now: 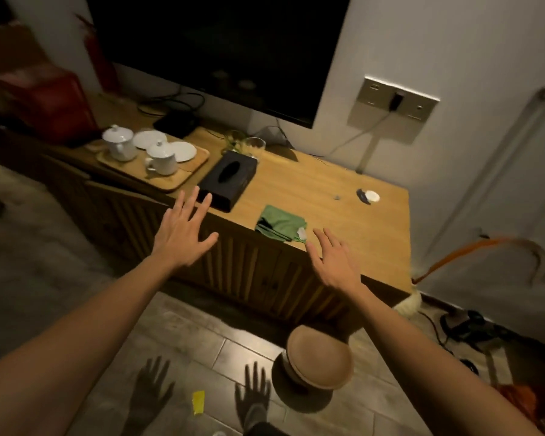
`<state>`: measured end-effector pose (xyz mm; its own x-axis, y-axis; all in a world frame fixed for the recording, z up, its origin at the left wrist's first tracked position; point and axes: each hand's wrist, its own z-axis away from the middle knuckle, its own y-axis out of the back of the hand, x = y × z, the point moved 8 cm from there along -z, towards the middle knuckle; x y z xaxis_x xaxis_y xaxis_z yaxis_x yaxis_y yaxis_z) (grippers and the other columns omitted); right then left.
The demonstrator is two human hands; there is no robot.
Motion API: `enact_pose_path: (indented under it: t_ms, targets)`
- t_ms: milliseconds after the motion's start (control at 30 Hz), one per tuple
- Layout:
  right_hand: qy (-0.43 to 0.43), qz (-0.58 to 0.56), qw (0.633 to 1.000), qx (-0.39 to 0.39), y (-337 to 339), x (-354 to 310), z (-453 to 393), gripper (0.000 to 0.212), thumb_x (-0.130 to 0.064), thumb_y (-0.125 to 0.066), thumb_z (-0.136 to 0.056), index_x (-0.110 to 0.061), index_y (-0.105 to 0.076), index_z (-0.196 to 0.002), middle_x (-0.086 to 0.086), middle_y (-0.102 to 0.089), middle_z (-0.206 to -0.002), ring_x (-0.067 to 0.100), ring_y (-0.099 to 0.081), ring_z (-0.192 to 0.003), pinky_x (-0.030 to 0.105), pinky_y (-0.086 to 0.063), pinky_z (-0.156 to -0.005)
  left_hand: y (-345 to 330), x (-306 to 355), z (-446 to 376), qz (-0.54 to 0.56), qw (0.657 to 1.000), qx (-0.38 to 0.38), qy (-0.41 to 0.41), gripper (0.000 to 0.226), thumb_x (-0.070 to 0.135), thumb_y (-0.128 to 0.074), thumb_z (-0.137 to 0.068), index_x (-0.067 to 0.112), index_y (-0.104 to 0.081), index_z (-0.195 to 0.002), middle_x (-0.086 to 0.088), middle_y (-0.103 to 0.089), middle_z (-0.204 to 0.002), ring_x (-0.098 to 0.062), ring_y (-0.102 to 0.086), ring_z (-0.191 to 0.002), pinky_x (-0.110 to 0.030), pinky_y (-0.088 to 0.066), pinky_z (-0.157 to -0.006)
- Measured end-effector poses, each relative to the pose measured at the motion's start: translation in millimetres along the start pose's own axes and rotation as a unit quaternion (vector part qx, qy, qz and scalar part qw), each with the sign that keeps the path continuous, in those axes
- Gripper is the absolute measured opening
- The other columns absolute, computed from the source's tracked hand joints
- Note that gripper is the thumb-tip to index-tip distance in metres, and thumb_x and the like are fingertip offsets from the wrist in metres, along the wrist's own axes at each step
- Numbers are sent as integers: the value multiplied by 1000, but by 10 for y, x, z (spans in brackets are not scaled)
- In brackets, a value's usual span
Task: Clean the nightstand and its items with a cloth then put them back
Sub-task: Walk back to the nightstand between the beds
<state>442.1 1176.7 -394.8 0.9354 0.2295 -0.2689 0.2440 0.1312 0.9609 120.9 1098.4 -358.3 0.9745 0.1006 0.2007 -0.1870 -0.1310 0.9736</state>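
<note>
A folded green cloth (281,226) lies near the front edge of the wooden nightstand top (324,196). My right hand (334,258) hovers open just right of and below the cloth, fingers spread, holding nothing. My left hand (183,229) is open too, fingers spread, in front of a black tissue box (228,180). Left of the box, a wooden tray (158,166) carries two white lidded cups (161,158) and saucers. Two glasses (249,146) stand behind the tissue box.
A dark TV screen (221,48) hangs above the cabinet, with a black box (177,122) and cables beneath it. A small white dish (371,196) sits at the right end. A round wooden stool (320,357) stands on the tiled floor; a wall socket plate (394,110) is at the right.
</note>
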Motion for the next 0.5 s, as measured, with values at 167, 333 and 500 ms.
enact_pose_path:
  t_ms: [167,333,500]
  targets:
    - [124,20,992,-31,-281,-942,-360,71,-73,-8,-96,-39,-22,-156,-2,-22,-166,27,-21,-153,50,-28,-119,214,-870,370,-8,995,12,98,79,55,-46,-95,29,-6,-159,-5,9,-167,-34,5,-152,-57,-20,-118]
    - [269,3,960,-80,-800,-2230,-478,65,-71,-13,-98,-42,-20,-156,-3,-22,-166,26,-16,-154,47,-24,-120,305,-1791,1238,-22,978,10,208,73,56,-45,-95,29,-19,-158,-6,4,-167,-38,1,-152,-60,-21,-116]
    - [389,3,910,-146,-1344,-3644,-43,69,-75,-10,-95,-44,-14,-157,-4,-13,-168,27,-10,-155,48,-23,-120,587,-2528,2528,-42,938,23,344,86,65,-29,-82,19,-32,-154,-16,-16,-164,-48,-19,-146,-61,-31,-110]
